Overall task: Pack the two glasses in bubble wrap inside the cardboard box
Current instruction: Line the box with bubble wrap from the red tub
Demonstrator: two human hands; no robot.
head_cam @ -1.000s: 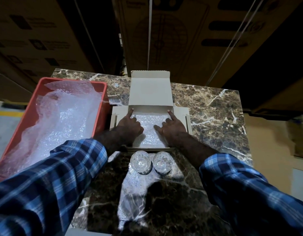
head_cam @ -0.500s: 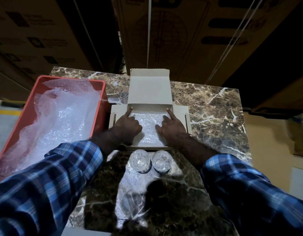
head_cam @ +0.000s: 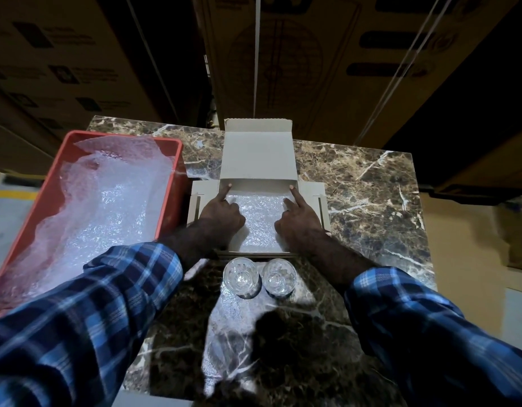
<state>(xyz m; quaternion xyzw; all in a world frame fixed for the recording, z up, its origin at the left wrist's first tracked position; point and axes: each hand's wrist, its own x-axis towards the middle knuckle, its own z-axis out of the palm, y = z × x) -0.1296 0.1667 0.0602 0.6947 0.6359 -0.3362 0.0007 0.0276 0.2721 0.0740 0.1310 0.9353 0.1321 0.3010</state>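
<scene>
A shallow open cardboard box (head_cam: 258,160) lies on the marble table, its lid folded back. A sheet of bubble wrap (head_cam: 259,221) lines its bottom. My left hand (head_cam: 221,214) presses the wrap with its straight index finger at the box's far left corner. My right hand (head_cam: 301,218) does the same at the far right corner. The other fingers of both hands are curled. Two clear glasses (head_cam: 240,277) (head_cam: 279,279) stand upright side by side just in front of the box, untouched.
A red plastic crate (head_cam: 170,195) full of loose bubble wrap (head_cam: 107,207) sits to the left of the box. Another bubble wrap sheet (head_cam: 233,333) lies on the table (head_cam: 371,201) under and in front of the glasses. Large cartons stand behind the table.
Both index fingers have slid a little outward and further back along the wrap into the far corners of the box. The glasses have not moved.
</scene>
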